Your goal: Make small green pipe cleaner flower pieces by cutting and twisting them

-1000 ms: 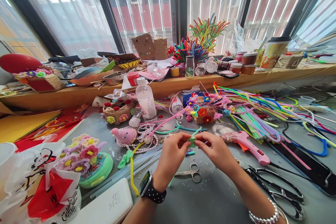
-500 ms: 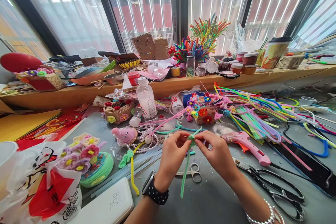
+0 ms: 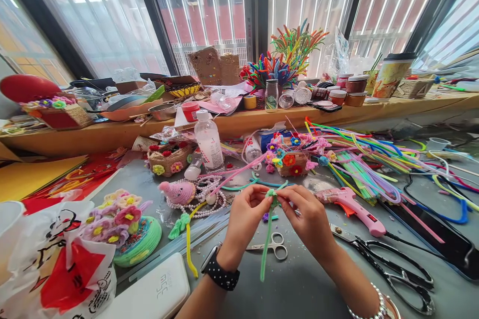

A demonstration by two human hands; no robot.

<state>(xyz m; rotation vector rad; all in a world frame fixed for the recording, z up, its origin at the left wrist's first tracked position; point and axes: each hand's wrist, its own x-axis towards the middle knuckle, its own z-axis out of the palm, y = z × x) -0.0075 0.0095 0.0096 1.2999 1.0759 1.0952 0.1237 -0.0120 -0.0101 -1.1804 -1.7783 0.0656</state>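
Between my hands is a green pipe cleaner (image 3: 267, 249), bent into a small looped knot at the top with one long end hanging straight down. My left hand (image 3: 245, 219) pinches the knot from the left, thumb against fingers. From the other side my right hand (image 3: 309, 217) grips the same knot, its fingertips partly hiding it. Small silver scissors (image 3: 277, 246) lie on the table under the hanging end. A pink glue gun (image 3: 359, 207) and large black-handled scissors (image 3: 396, 264) rest to the right of my right hand.
A yellow pipe cleaner (image 3: 190, 249), pearl strings (image 3: 204, 192) and a white power bank (image 3: 160, 284) lie left. A clear bottle (image 3: 209, 144) and flowered basket (image 3: 295, 162) stand behind. Loose pipe cleaners (image 3: 366, 159) spread at right; a crocheted flower piece (image 3: 138, 244) sits left.
Both hands stay together at the knot. The hanging green end has swung slightly right, my right forearm has shifted a little left, and a small purple piece now shows beside the pipe cleaner.
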